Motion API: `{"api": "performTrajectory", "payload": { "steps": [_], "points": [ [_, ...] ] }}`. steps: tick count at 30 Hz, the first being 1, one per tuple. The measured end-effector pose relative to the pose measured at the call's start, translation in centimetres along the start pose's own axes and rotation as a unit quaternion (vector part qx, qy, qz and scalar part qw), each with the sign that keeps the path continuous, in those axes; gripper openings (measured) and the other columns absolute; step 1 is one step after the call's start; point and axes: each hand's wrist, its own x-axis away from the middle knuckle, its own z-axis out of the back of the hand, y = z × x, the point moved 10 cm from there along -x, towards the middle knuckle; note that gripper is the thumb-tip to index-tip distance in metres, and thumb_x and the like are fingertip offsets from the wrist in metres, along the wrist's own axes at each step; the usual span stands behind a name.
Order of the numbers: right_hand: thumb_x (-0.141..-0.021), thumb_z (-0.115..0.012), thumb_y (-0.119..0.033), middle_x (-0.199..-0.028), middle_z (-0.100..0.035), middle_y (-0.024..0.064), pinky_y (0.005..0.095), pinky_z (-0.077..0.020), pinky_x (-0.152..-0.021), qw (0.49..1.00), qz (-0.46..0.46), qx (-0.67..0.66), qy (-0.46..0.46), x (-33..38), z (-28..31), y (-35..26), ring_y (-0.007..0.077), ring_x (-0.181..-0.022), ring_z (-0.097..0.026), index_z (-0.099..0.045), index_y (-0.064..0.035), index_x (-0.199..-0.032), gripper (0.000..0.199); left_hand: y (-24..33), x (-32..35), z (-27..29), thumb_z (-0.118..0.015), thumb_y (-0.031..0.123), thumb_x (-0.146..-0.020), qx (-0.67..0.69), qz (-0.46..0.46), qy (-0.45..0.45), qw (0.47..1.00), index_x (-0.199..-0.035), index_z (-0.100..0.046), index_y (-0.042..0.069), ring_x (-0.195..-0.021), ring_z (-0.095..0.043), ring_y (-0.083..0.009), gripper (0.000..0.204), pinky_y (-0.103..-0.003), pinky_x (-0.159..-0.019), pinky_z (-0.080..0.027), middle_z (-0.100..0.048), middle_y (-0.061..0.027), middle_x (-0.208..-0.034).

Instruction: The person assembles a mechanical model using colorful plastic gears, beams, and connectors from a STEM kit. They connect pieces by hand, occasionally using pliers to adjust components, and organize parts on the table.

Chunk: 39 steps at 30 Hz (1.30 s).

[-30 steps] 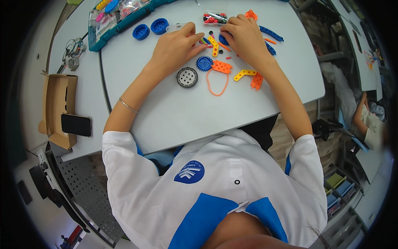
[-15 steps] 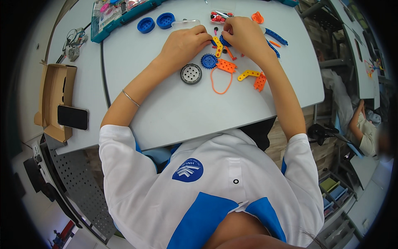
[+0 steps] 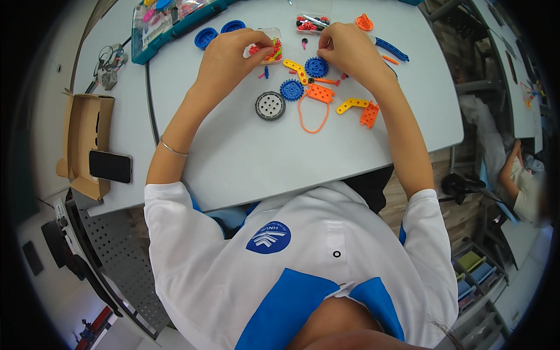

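My left hand point(image 3: 233, 53) reaches over a small clear box point(image 3: 282, 53) of red and lime pieces, its thumb and index finger apart. Bent at the fingers, my right hand point(image 3: 348, 51) pinches the upper edge of a blue gear point(image 3: 317, 67). Just left of that gear is a yellow bent beam point(image 3: 295, 69). A second blue gear point(image 3: 291, 90) lies nearer me, beside an orange perforated block point(image 3: 320, 93) and an orange rubber band point(image 3: 314, 132). A grey wheel point(image 3: 270, 105) lies flat to their left. Whether the pinched gear is joined to the beam cannot be told.
Another yellow bent beam point(image 3: 353, 103) touches an orange plate point(image 3: 369, 115) at right. Behind are blue wheel rims point(image 3: 206, 38), a second clear parts box point(image 3: 312, 24) and a teal-edged case point(image 3: 142, 57). A phone point(image 3: 111, 166) rests on an open cardboard box point(image 3: 87, 131) at left.
My left hand has let go of the parts and moved left to the clear box, whose contents now show. The gear by my right hand is turned more face-up; the yellow beam has shifted left.
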Motion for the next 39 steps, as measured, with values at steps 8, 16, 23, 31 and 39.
{"api": "performTrajectory", "payload": {
  "steps": [8, 16, 23, 31, 39],
  "points": [
    [-0.071, -0.072, -0.008, -0.074, -0.069, 0.0148, 0.0378, -0.0559, -0.073, 0.999, 0.022, -0.010, 0.036, 0.6, 0.3, -0.8, 0.0296, -0.074, -0.069, -0.070, -0.0019, -0.079, 0.010, 0.3, 0.2, 2.4, -0.076, 0.018, -0.084, -0.072, 0.021, -0.012, 0.997, -0.093, -0.075, 0.005, -0.073, -0.067, -0.0216, 0.016, -0.030, -0.069, -0.050, -0.072, -0.0072, -0.083],
    [-0.082, -0.069, -0.010, -0.082, -0.072, 0.0099, 0.0290, -0.0538, -0.071, 0.959, 0.142, -0.236, 0.073, -0.4, -0.1, -5.8, 0.0188, -0.073, -0.069, -0.071, -0.0013, -0.092, 0.013, 0.0, 3.2, -1.0, -0.076, 0.017, -0.082, -0.061, 0.123, -0.117, 0.984, -0.089, -0.073, 0.001, -0.070, -0.065, -0.0251, 0.018, -0.035, -0.067, -0.050, -0.070, -0.0104, -0.079],
    [-0.086, -0.067, -0.008, -0.089, -0.070, 0.0086, 0.0367, -0.0491, -0.081, 0.933, 0.275, -0.049, 0.224, 1.2, 0.0, -8.7, 0.0261, -0.084, -0.064, -0.071, -0.0046, -0.101, 0.016, -0.6, 3.5, -1.7, -0.073, 0.011, -0.081, -0.026, 0.108, -0.112, 0.988, -0.087, -0.071, 0.000, -0.073, -0.067, -0.0250, 0.012, -0.036, -0.070, -0.051, -0.070, -0.0113, -0.081],
    [-0.087, -0.062, 0.000, -0.096, -0.068, 0.0122, 0.0382, -0.0498, -0.082, 0.951, 0.224, -0.115, 0.177, 0.8, -1.4, -7.4, 0.0283, -0.089, -0.062, -0.066, -0.0064, -0.118, 0.032, -0.8, 3.1, -0.3, -0.072, 0.011, -0.082, -0.029, 0.121, -0.106, 0.987, -0.086, -0.070, 0.002, -0.073, -0.067, -0.0248, 0.010, -0.035, -0.070, -0.052, -0.071, -0.0102, -0.082],
    [-0.087, -0.061, 0.003, -0.094, -0.064, 0.0112, 0.0362, -0.0499, -0.081, 0.956, 0.207, -0.117, 0.171, 0.8, -1.2, -7.1, 0.0268, -0.089, -0.061, -0.065, -0.0076, -0.121, 0.035, -1.4, 2.3, 0.7, -0.072, 0.015, -0.084, -0.023, 0.066, -0.027, 0.997, -0.090, -0.071, 0.003, -0.076, -0.069, -0.0227, 0.013, -0.034, -0.068, -0.053, -0.071, -0.0085, -0.084]
  ]
}}
